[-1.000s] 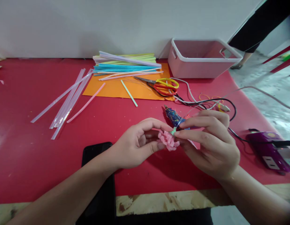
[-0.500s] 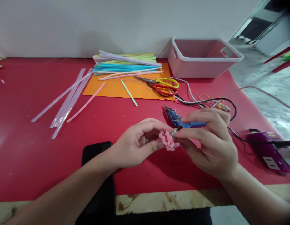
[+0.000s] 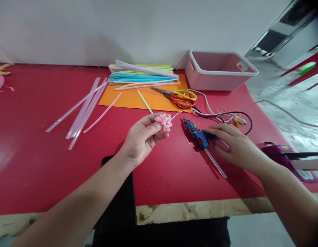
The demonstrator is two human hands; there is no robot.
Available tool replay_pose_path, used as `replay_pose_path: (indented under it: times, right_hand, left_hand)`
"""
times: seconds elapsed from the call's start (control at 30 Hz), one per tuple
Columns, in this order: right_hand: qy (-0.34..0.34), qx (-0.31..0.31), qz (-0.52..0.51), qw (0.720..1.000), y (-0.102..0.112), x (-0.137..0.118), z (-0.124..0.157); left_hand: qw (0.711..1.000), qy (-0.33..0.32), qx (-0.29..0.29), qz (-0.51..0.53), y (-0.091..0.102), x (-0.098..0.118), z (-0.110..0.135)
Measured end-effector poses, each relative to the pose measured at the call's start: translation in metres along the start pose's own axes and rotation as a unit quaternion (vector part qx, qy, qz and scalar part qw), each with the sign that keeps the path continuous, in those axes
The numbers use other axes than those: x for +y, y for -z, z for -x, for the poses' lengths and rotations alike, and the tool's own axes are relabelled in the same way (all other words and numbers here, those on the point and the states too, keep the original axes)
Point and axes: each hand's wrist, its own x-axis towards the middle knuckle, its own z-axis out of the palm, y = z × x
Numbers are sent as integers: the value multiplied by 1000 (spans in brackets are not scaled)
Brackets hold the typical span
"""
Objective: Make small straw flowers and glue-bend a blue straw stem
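So the little pink straw flower (image 3: pixel 163 122) is up off the table, pinched tight between the thumb and fingertips of the left hand (image 3: pixel 142 139). Just to its right the blue glue gun (image 3: pixel 196 133) lies on the red table (image 3: pixel 33 164), with the right hand (image 3: pixel 233 146) closed over its handle and a clear glue stick (image 3: pixel 215 164) poking out the back. Behind them are scissors (image 3: pixel 181 96) on an orange sheet (image 3: pixel 130 97), a pile of coloured straws (image 3: pixel 143 73) and a pale bin (image 3: pixel 220 70).

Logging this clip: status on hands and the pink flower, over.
Left hand pinches pink flower at fingertips. Right hand on blue glue gun, grip unclear. Cords lie behind gun.
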Motion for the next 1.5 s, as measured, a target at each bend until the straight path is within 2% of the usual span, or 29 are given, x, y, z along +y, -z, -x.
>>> replay_pose_path:
  times: [0.17,0.27,0.33,0.4,0.43,0.47,0.53,0.7,0.83,1.07,1.2,1.3,1.4,1.5]
  right_hand:
    - [28,-8,-6,1000,4,22,-1]
    - [42,-18,16,999,15,27,-8]
    - [40,-7,40,998,29,17,-14]
    - [8,40,63,997,43,-4,-22]
    - [-6,67,53,996,49,-17,-28]
    - [-25,66,33,997,53,-29,-34]
    - [-15,112,-24,993,57,-51,-47]
    - [82,155,-179,968,45,-74,-78]
    - [132,164,-250,945,44,-83,-89]
    - [93,193,-277,937,43,-93,-94]
    - [54,230,-242,941,34,-95,-92]
    - [21,274,-196,941,28,-100,-91]
    - [30,298,-167,939,23,-104,-89]
    - [53,298,-163,939,21,-104,-86]
  left_hand:
    - [1000,4,-29,5,1,-5,3]
    - [999,-17,-36,-9,1,-7,4]
    - [998,-46,-41,-31,0,-10,5]
    - [994,-78,-44,-60,0,-12,7]
    - [992,-91,-44,-76,-1,-13,7]
    - [990,-99,-43,-90,-1,-14,8]
    - [987,-107,-36,-112,-2,-14,10]
    - [989,-101,-34,-103,-7,-10,13]
    - [997,-44,-47,-53,-8,-6,14]
    - [996,34,-81,17,-10,-6,16]
    - [998,18,-57,23,-12,-9,16]
    - [999,-7,-51,-13,-12,-12,16]
    - [997,2,-34,-62,-12,-13,17]
    - [998,35,-13,-48,-15,-12,19]
